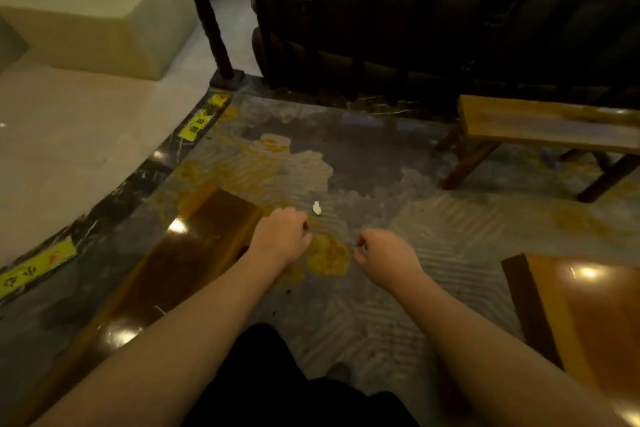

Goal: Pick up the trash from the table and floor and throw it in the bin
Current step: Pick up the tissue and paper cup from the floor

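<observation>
A small white crumpled scrap of trash (317, 208) lies on the patterned carpet (398, 218), a little beyond my hands. My left hand (282, 236) hovers just left of and below the scrap, fingers curled into a loose fist with nothing visible in it. My right hand (382, 253) is further right and nearer to me, fingers also curled shut, apparently holding nothing. No bin is in view.
A glossy wooden bench (166, 274) runs under my left forearm. A shiny wooden table (588, 315) sits at the right edge, a low wooden bench (540, 128) beyond it. A dark wooden railing (381, 28) closes the far side. A step edge with yellow tape (34, 270) lies left.
</observation>
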